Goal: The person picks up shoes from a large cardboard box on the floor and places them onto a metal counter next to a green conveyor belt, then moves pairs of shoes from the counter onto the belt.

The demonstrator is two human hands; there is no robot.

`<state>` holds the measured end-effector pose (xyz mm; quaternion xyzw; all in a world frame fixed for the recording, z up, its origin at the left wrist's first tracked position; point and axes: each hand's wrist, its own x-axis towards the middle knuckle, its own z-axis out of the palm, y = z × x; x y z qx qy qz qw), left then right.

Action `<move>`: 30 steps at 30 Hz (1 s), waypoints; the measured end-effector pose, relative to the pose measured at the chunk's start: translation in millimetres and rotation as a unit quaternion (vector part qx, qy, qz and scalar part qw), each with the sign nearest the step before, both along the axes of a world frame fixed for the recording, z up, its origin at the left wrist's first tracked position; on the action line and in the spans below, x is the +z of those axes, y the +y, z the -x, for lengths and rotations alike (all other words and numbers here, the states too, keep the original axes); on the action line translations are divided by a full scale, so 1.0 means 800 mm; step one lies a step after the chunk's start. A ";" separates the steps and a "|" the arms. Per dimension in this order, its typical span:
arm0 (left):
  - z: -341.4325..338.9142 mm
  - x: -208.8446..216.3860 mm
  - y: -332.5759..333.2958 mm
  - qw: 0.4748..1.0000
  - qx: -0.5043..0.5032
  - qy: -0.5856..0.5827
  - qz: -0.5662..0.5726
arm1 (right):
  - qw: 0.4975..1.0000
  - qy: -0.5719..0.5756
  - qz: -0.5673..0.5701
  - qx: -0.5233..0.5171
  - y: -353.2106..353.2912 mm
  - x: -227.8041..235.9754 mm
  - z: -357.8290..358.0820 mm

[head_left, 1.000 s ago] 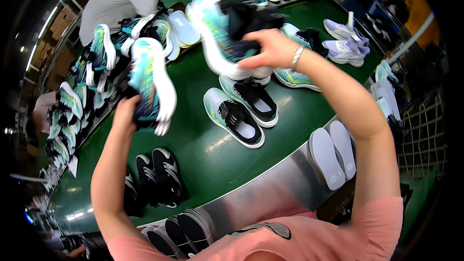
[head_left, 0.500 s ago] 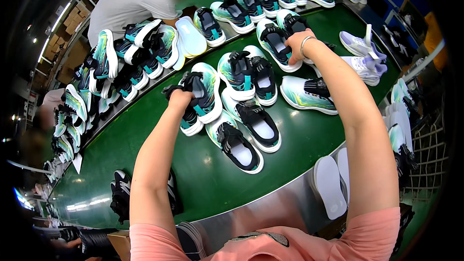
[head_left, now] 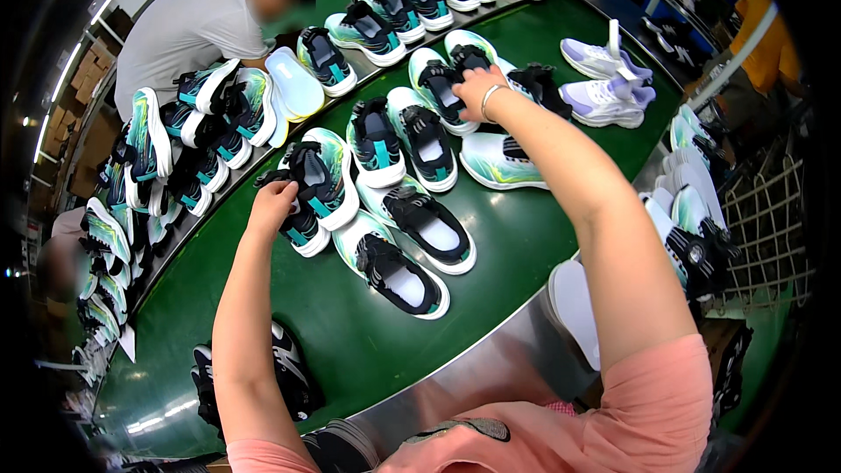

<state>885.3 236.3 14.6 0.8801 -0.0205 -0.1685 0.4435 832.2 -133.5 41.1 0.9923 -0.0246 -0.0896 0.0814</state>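
My left hand [head_left: 276, 203] is at the left edge of a pair of teal, white and black sneakers [head_left: 326, 177]; its fingers are closed at the dark upper of the outer shoe. Over the far middle of the green table, my right hand [head_left: 480, 92], with a bracelet at the wrist, curls its fingers at the opening of another sneaker [head_left: 433, 88]. One more of the same kind [head_left: 469, 51] stands just beyond that hand. Between my hands sits a sneaker pair [head_left: 378, 140], with two more sneakers [head_left: 390, 271] nearer me. Another sneaker [head_left: 499, 162] lies sideways below my right forearm.
Sneakers line a rail [head_left: 412, 13] along the far side, and several are heaped at left. Pale insoles [head_left: 293, 88] lie beside them, near a bent-over person [head_left: 188, 35]. Lavender-white shoes [head_left: 604, 101] stand at right. Black shoes [head_left: 293, 368] sit by my left forearm.
The whole view has shifted, so the table and shoes appear farther left. My left hand has drawn slightly outward along the shoe; my right hand stays at the same sneaker.
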 end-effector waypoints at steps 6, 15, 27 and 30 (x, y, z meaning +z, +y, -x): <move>0.048 0.003 0.022 0.975 -0.036 -0.218 0.010 | 0.995 -0.055 -0.024 0.076 0.001 0.104 0.091; 0.140 -0.038 0.027 0.956 0.250 -0.155 0.017 | 0.930 -0.329 -0.111 0.118 -0.061 0.243 0.434; 0.251 -0.114 -0.139 0.761 0.149 0.165 0.610 | 0.397 -0.359 -0.446 -0.717 -0.049 -0.053 0.906; 0.254 -0.097 -0.154 0.746 0.169 0.227 0.603 | 0.391 -0.265 -0.430 -0.769 -0.012 -0.135 0.972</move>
